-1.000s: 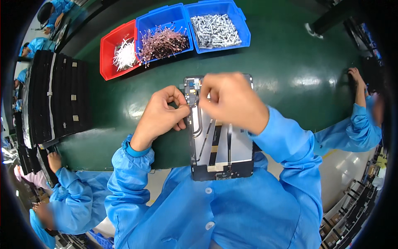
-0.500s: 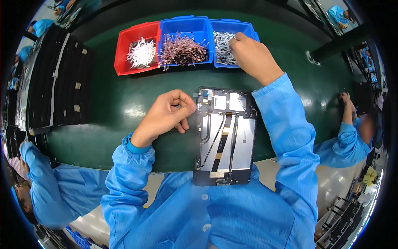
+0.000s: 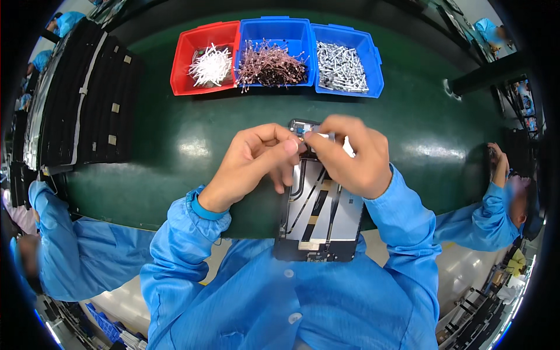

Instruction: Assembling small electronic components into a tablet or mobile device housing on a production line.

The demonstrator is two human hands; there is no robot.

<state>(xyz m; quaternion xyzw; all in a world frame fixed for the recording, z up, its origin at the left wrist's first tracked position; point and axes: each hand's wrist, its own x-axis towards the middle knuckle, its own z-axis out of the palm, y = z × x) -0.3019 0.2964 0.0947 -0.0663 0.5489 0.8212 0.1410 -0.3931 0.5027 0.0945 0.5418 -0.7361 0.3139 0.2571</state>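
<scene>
We saw the opened tablet (image 3: pixel 347 214) at the near edge of the tabletop (image 3: pixel 163 175), its lower end in front of the blue coat (image 3: pixel 256 291). The right hand (image 3: pixel 357 156) hid much of its upper part, fingertips drawn together; we could not tell whether they gripped anything. The left hand (image 3: pixel 248 168), thumb and forefinger curled together by the upper left edge, likewise showed us nothing certain. Beyond sat a red bin (image 3: pixel 185 53) and two blue bins (image 3: pixel 274 32).
</scene>
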